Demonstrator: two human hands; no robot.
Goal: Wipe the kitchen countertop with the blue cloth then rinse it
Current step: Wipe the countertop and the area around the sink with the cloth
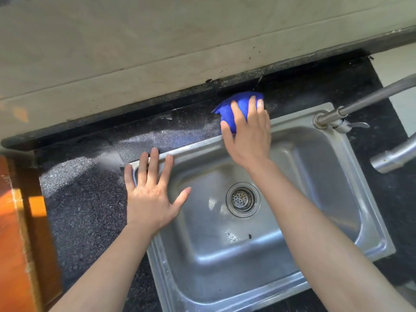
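A crumpled blue cloth lies on the strip of dark speckled countertop between the wall and the steel sink. My right hand presses down on the cloth with straight, spread fingers, covering most of it. My left hand rests flat with fingers spread on the sink's back left corner rim, holding nothing. A wet, shiny patch of countertop stretches to the left of the cloth.
A metal faucet with a lever stands at the sink's back right corner, its pipes reaching off to the right. The sink has a round drain strainer. A beige wall backs the counter. An orange wooden surface borders the left.
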